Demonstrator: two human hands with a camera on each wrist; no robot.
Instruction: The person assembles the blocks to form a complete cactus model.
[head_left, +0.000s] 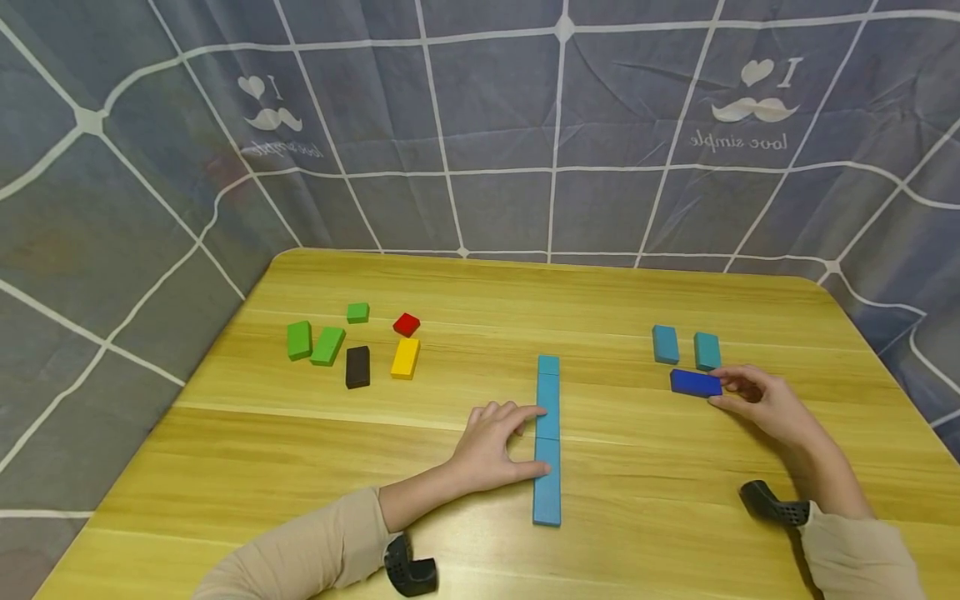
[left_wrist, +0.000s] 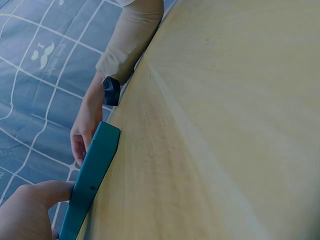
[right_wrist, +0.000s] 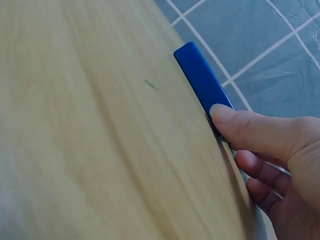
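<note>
A row of light blue blocks [head_left: 549, 492] lies end to end on the table, running away from me. My left hand [head_left: 487, 446] reaches in from its left side, with thumb and index fingertips touching the row. In the left wrist view, the thumb meets the side of a teal-looking block [left_wrist: 94, 177]. Over on the right, my right hand [head_left: 772, 408] pinches one end of a dark blue block [head_left: 693, 383] between thumb and fingers. The right wrist view shows the thumb against this dark blue block [right_wrist: 200, 75]. Whether it is lifted off the table I cannot tell.
Two light blue blocks [head_left: 665, 345] stand apart just beyond the dark blue one. At the far left lie several green blocks [head_left: 299, 340], a black block [head_left: 357, 367], a yellow block [head_left: 406, 358] and a red block [head_left: 407, 324]. A grey checked curtain [head_left: 495, 108] hangs behind the table.
</note>
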